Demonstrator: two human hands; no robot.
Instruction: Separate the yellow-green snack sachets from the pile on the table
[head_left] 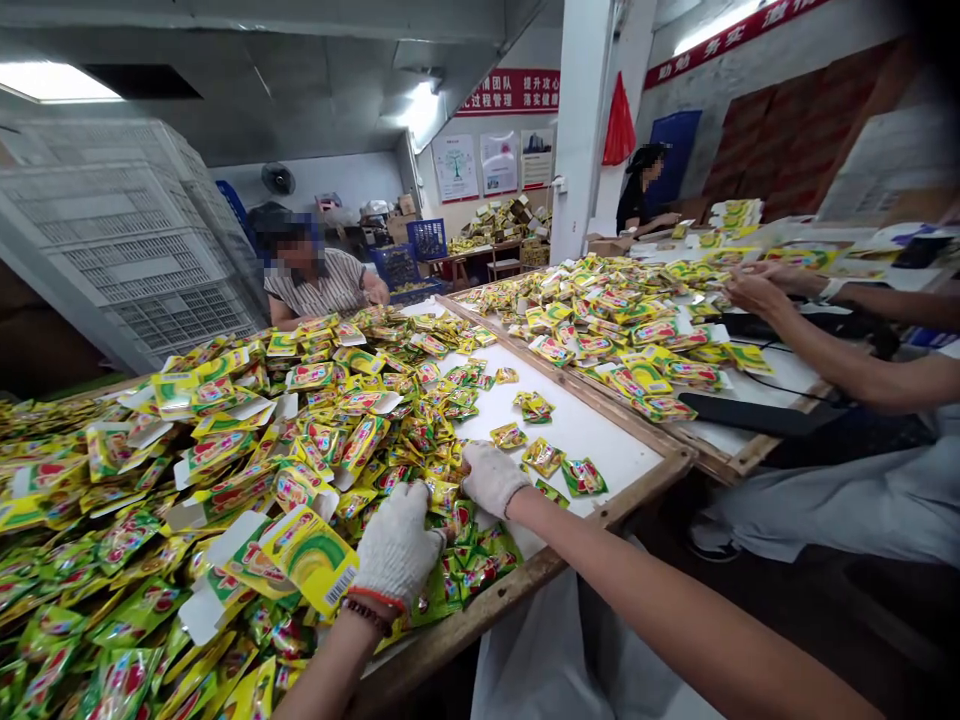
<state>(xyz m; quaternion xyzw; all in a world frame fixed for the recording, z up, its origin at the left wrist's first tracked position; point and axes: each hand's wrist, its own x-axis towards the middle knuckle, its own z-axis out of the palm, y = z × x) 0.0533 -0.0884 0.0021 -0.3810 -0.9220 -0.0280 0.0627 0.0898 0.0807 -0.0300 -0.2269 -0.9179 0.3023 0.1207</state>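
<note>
My left hand, in a white knitted glove, is low in the heap at the table's near edge. Its fingers curl down among small packets, and the fingertips are partly hidden. Just to the right, my gloved right hand bends its fingers against a small yellow packet lying between both hands. Green and red packets lie below the hands. Beside my left wrist rests a yellow printed box with a barcode. Several loose packets are spread on the white tabletop to the right.
A large heap of flat boxes and packets covers the left side. A wooden rim divides this table from another heap. A co-worker's hands work at right; another person sits across. White crates stand stacked at left.
</note>
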